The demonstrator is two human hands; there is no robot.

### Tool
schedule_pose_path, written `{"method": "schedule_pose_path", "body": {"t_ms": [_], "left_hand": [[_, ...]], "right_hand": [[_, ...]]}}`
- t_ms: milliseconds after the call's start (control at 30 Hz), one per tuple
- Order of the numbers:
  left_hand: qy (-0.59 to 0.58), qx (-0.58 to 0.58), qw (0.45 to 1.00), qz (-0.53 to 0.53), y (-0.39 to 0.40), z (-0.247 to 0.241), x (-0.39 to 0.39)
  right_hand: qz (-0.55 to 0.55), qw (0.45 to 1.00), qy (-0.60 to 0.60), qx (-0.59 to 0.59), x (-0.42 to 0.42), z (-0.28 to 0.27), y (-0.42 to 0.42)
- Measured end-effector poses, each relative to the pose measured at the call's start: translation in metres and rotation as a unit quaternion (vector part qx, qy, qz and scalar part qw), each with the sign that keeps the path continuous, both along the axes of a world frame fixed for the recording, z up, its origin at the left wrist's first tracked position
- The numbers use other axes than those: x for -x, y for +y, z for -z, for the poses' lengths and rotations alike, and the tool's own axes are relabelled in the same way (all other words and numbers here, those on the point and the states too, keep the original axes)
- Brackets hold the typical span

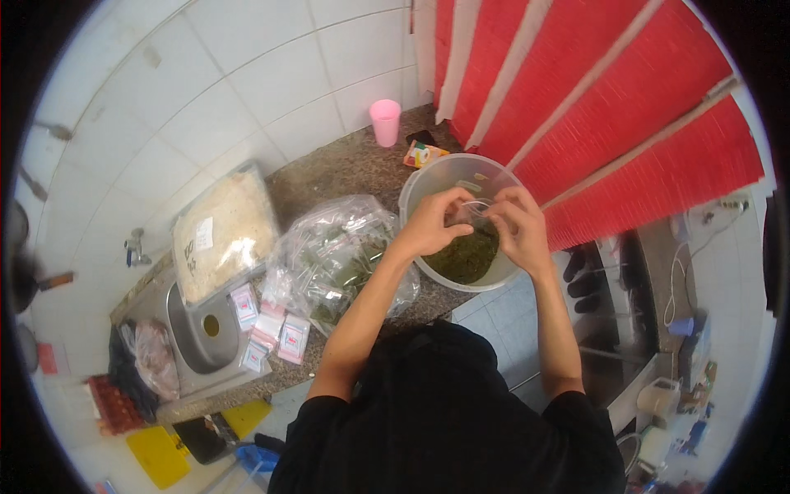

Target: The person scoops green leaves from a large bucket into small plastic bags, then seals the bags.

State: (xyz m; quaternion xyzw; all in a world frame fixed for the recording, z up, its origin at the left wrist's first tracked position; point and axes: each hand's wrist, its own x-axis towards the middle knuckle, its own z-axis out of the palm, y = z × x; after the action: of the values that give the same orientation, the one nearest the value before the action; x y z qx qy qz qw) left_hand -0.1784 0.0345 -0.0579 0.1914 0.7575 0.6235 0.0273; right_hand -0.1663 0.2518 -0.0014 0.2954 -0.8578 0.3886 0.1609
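Over a translucent plastic bucket (407,185), my left hand (439,223) and my right hand (519,228) pinch opposite sides of the mouth of a small clear plastic bag (474,209). Dark green chopped plant matter (463,256) lies in the bottom of the bucket. To the left of the bucket, a large clear plastic bag (336,259) holds small clear bags with green contents. Several packs of small zip bags (294,339) lie beside it at the counter's near edge. What the small bag in my fingers contains is hard to tell.
A large bag of pale, crumbly material (225,228) rests against the wall beside the steel sink (203,346). A pink plastic cup (386,123) and an orange packet (423,154) stand behind on the granite counter (321,167). Red curtain fabric (592,123) hangs close behind the bucket.
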Motion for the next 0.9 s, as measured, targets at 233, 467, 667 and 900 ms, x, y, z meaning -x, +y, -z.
{"method": "schedule_pose_path", "body": {"t_ms": [233, 467, 667, 900], "left_hand": [[0.173, 0.157, 0.972, -0.017, -0.006, 0.023, 0.009], [-0.001, 0.153, 0.987, 0.052, 0.003, -0.013, 0.004], [0.069, 0.115, 0.99, 0.038, 0.017, -0.018, -0.008], [0.032, 0.177, 0.983, -0.025, 0.001, -0.009, -0.008]], "right_hand": [[-0.043, 0.998, 0.029, 0.047, 0.01, 0.022, 0.003], [-0.006, 0.99, 0.035, 0.138, -0.004, 0.043, 0.011], [-0.01, 0.991, -0.022, 0.128, -0.018, 0.055, 0.011], [0.174, 0.918, -0.036, 0.353, -0.077, 0.053, 0.068]]}}
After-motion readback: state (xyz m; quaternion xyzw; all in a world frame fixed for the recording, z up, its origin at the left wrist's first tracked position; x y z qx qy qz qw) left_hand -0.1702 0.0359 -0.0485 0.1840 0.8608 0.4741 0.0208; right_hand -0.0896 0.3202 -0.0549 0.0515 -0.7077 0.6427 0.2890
